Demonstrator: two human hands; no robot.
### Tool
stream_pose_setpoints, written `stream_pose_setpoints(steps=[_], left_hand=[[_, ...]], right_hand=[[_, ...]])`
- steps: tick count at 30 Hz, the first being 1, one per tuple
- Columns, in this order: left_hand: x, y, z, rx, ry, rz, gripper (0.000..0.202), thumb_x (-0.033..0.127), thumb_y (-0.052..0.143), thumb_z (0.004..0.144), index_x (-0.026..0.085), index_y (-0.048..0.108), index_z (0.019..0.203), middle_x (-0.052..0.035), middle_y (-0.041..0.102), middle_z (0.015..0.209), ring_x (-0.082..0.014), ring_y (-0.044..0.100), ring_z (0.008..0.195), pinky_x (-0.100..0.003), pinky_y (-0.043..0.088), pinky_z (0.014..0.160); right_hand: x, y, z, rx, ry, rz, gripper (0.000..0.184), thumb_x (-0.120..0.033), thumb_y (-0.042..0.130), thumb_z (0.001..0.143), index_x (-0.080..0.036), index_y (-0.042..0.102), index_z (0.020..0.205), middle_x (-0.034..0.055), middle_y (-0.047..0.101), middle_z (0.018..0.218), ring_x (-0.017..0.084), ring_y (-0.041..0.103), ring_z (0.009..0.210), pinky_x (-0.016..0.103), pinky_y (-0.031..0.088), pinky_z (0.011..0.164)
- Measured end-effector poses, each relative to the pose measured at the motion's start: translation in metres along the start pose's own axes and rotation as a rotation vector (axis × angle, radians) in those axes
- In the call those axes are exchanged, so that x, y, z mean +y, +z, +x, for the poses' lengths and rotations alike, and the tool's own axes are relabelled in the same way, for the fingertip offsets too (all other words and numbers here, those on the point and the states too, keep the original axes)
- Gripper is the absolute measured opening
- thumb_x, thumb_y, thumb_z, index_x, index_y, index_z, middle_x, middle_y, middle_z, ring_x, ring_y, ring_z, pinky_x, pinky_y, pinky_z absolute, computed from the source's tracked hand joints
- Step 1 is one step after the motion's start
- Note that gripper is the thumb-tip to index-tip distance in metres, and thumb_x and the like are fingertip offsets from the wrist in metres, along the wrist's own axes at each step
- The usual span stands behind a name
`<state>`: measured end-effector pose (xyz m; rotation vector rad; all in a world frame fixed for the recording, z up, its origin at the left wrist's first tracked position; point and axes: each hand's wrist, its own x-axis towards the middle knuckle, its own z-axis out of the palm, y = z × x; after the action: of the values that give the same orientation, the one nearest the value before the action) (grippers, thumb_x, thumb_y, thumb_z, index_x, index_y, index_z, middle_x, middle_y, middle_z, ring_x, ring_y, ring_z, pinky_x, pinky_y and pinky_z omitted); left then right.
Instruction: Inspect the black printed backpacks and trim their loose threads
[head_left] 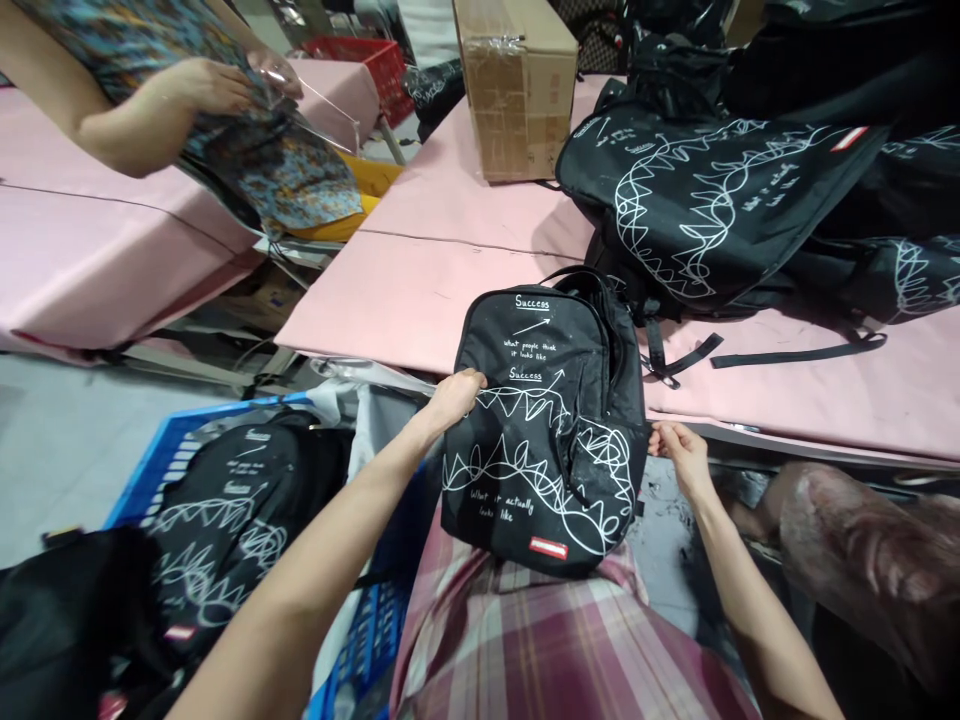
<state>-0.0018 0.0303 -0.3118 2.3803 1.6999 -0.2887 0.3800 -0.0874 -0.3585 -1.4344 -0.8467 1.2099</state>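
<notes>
A black backpack [517, 420] with white scribbled lines and the word "Success" rests against my lap and the edge of the pink table. My left hand [459, 395] is closed on its left side, thumb along the front panel. At the other side, my right hand [679, 445] has its fingers curled and pinched by the backpack's right edge. What sits between those right fingertips is too small to make out. The bag's upper right side shows a zipped opening, and a red-and-white label [548, 548] is near its bottom.
More black backpacks [712, 200] are heaped on the pink table [420, 260] at right, straps trailing. A cardboard box [517, 90] stands behind. Blue crates [169, 450] at lower left hold similar backpacks [225, 520]. Another person [247, 110] handles clear plastic at upper left.
</notes>
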Motion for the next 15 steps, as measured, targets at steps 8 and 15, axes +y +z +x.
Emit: stream_pose_setpoints(steps=[8, 15], left_hand=[[-0.0003, 0.0013, 0.0033, 0.010, -0.010, -0.010, 0.021, 0.014, 0.038, 0.086, 0.013, 0.059, 0.092, -0.0114, 0.061, 0.093, -0.0199, 0.061, 0.085, -0.028, 0.045, 0.074], [-0.0045, 0.0055, 0.0055, 0.018, -0.002, -0.025, 0.018, 0.017, 0.041, 0.086, 0.014, 0.057, 0.094, -0.0105, 0.061, 0.094, -0.0197, 0.061, 0.085, -0.028, 0.046, 0.074]], right_hand=[[0.0004, 0.0017, -0.0002, -0.005, -0.008, -0.010, 0.031, -0.045, 0.064, 0.073, -0.016, 0.063, 0.083, -0.0011, 0.060, 0.061, 0.010, 0.054, 0.049, 0.023, 0.043, 0.048], [0.0032, 0.0016, -0.0022, -0.003, -0.012, -0.018, 0.030, -0.045, 0.063, 0.075, -0.016, 0.063, 0.084, -0.0012, 0.058, 0.061, 0.010, 0.052, 0.049, 0.023, 0.041, 0.048]])
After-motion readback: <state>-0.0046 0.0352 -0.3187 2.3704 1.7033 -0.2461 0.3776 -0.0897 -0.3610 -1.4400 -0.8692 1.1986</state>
